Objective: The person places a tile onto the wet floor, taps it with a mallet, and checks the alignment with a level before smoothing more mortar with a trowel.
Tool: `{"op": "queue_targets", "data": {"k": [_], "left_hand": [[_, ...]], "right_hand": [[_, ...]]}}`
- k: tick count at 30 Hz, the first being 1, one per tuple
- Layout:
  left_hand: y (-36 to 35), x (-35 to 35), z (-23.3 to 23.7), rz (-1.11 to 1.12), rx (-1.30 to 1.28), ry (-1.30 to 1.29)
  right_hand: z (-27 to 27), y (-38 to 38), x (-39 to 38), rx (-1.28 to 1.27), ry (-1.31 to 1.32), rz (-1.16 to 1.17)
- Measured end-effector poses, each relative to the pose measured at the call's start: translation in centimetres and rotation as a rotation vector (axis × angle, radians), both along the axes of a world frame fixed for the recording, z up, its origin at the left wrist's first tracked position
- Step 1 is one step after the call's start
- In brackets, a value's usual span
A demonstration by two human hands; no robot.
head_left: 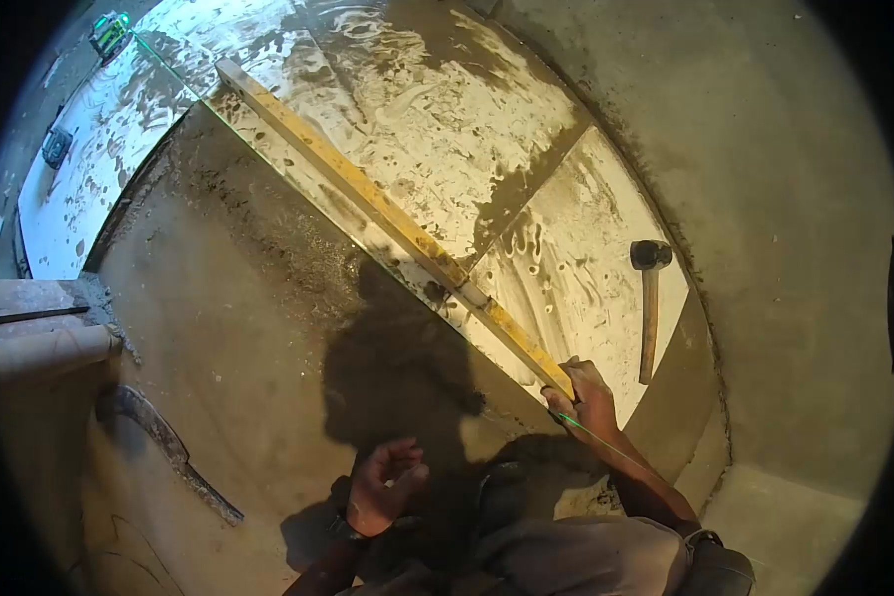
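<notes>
A long yellow spirit level (pixel 363 199) lies diagonally across pale, mud-smeared floor tiles (pixel 417 129), close to their lower edge. My right hand (pixel 588 393) is closed around its near end, thumb on one side and fingers on the other. Below, my left hand (pixel 385 487) hovers over the brown mortar bed with loosely curled fingers, a gap by the thumb and nothing held. A rubber mallet (pixel 651 256) with a wooden handle rests on the tile right of the level. A thin green laser line follows the tile edge and crosses my right wrist.
A green-lit laser level (pixel 109 36) stands at the far left, with a small dark device (pixel 57 147) on the tile nearer. On the mortar (pixel 199 268) at left lies a curved, dirty tool (pixel 169 447). Pipe-like pieces (pixel 50 353) jut in. A grey wall (pixel 785 199) bounds the right.
</notes>
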State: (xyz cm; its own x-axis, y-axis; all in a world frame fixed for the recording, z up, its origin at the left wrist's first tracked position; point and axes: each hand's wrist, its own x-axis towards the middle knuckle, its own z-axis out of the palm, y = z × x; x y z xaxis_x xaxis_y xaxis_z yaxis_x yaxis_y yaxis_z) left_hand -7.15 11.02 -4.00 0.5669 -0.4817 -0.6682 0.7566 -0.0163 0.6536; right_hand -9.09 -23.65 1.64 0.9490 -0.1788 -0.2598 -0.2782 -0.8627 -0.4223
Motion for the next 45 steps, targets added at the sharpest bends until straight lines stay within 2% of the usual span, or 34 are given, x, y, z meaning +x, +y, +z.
{"op": "queue_targets", "data": {"k": [9, 11, 12, 13, 15, 18, 19, 22, 25, 27, 29, 33, 36, 38, 39, 41, 42, 44, 45], "left_hand": [[-1.5, 0.2, 0.3, 0.037, -0.031, 0.012], [-2.2, 0.1, -0.2, -0.057, -0.013, -0.181], [-2.4, 0.3, 0.1, -0.044, 0.013, -0.196], [-2.9, 0.8, 0.4, -0.077, -0.012, -0.238], [-3.7, 1.4, 1.2, -0.099, -0.025, -0.29], [-4.9, 1.7, 2.1, -0.099, -0.09, -0.309], [-5.2, 1.7, 2.3, -0.113, -0.122, -0.308], [-5.9, 0.6, 2.6, -0.14, -0.179, -0.308], [-6.7, -0.7, 2.6, -0.151, -0.218, -0.31], [-7.4, -1.3, 2.5, -0.149, -0.237, -0.314], [-8.0, -2.1, 2.6, -0.192, -0.254, -0.248], [-7.9, -2.8, 3.9, -0.259, -0.269, -0.335], [-7.2, -2.6, 4.4, -0.313, -0.264, -0.421], [-6.7, -2.2, 4.9, -0.219, -0.196, -0.347], [-6.6, -2.1, 4.5, -0.27, -0.223, -0.338], [-6.2, -2.1, 3.6, -0.138, -0.213, -0.271], [-6.0, -1.9, 3.9, -0.176, -0.219, -0.27], [-5.8, -1.1, 5.0, -0.075, -0.142, -0.282], [-5.8, -0.6, 5.0, -0.106, -0.136, -0.295]], "right_hand": [[-0.2, 0.0, 0.2, -0.029, 0.011, -0.006], [0.8, 0.5, 0.7, -0.028, 0.095, -0.059], [1.0, 0.4, 0.5, 0.013, 0.008, -0.077], [0.9, -0.6, 0.2, 0.031, 0.033, -0.061], [2.0, -1.4, -0.5, 0.073, -0.012, -0.186], [2.1, -4.5, -3.0, 0.023, -0.099, -0.288], [2.5, -5.1, -3.8, 0.025, -0.107, -0.286], [4.5, -5.6, -6.4, -0.176, -0.119, -0.212], [4.8, -4.1, -9.1, -0.135, -0.149, -0.225], [4.5, -3.3, -10.9, -0.163, -0.082, -0.202], [3.2, -2.7, -12.5, -0.322, -0.077, -0.141], [0.7, -3.5, -14.7, -0.264, -0.018, -0.22], [0.9, -5.1, -15.2, -0.226, 0.116, -0.233], [-0.4, -6.3, -16.1, -0.22, 0.196, -0.241], [1.1, -5.6, -14.9, -0.249, 0.254, -0.223], [1.4, -5.4, -15.1, -0.253, 0.241, -0.268], [1.2, -5.6, -15.1, -0.223, 0.25, -0.26], [1.2, -5.9, -14.7, -0.178, 0.242, -0.275], [2.0, -6.1, -14.3, -0.107, 0.149, -0.295]]}}
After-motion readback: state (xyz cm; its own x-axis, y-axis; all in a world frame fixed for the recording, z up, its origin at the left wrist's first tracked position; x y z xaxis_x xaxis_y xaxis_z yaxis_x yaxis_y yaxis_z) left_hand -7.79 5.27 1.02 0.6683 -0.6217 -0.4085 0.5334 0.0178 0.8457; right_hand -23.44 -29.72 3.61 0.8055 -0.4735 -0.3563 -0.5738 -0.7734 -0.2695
